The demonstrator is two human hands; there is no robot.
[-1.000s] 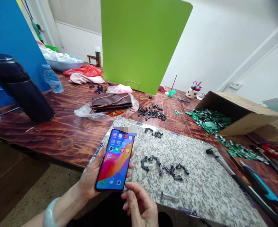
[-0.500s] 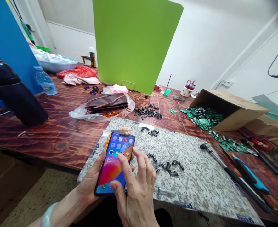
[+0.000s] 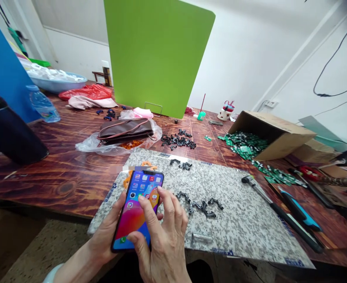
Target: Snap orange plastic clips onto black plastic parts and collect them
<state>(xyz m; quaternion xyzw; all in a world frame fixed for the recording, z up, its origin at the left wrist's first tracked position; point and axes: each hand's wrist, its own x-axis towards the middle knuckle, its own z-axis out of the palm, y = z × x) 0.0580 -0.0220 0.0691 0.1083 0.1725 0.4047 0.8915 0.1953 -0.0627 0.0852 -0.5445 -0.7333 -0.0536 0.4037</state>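
Note:
A lit smartphone [image 3: 126,226] showing a home screen of app icons rests in my left hand [image 3: 104,232], whose thumb lies along its left edge. Over the screen is my right hand [image 3: 163,236], its fingers apart and the index fingertip at an icon in the middle. Beneath and beyond them lies a speckled stone slab [image 3: 235,236]. Black curved plastic parts [image 3: 207,210] and a short clear tube [image 3: 202,238] lie on it to the right of my hands. Orange parts [image 3: 126,181] are partly hidden behind the phone.
On the right are a hammer [image 3: 267,196], a blue-and-black handled tool [image 3: 300,208] and a tipped cardboard box [image 3: 279,125] spilling green circuit boards [image 3: 245,145]. A brown bag [image 3: 126,129] sits at the back. A dark flask [image 3: 11,129] stands left; a green panel [image 3: 158,55] rises behind.
The view has shifted slightly, so the table things sit farther left in the picture. My left hand still holds the phone, and my right index fingertip stays over the same area of the screen.

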